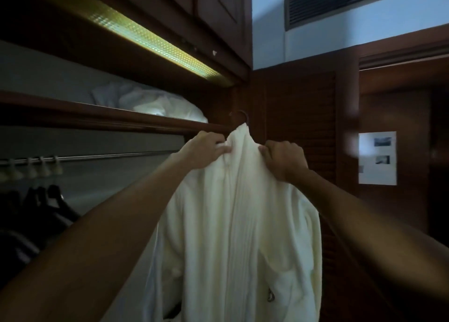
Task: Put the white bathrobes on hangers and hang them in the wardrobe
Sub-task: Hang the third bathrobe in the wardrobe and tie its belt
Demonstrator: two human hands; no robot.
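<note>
Both hands, left (206, 150) and right (283, 159), grip the white terry-cloth bathrobe (243, 212) at its shoulders, steadying it on the thin metal hanger hook (239, 114).

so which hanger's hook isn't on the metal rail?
The hanger under the white bathrobe, gripped by both hands; the empty hangers hang on the rail at left.

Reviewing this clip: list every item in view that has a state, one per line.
White bathrobe: draped on a hanger, held up at both shoulders.
Hanger hook: over the wooden shelf edge, not on the rail.
Left hand: grips the robe's shoulder.
Right hand: grips the other shoulder.
Rail: carries ring hangers at its left end.
Light strip: lit.
</note>
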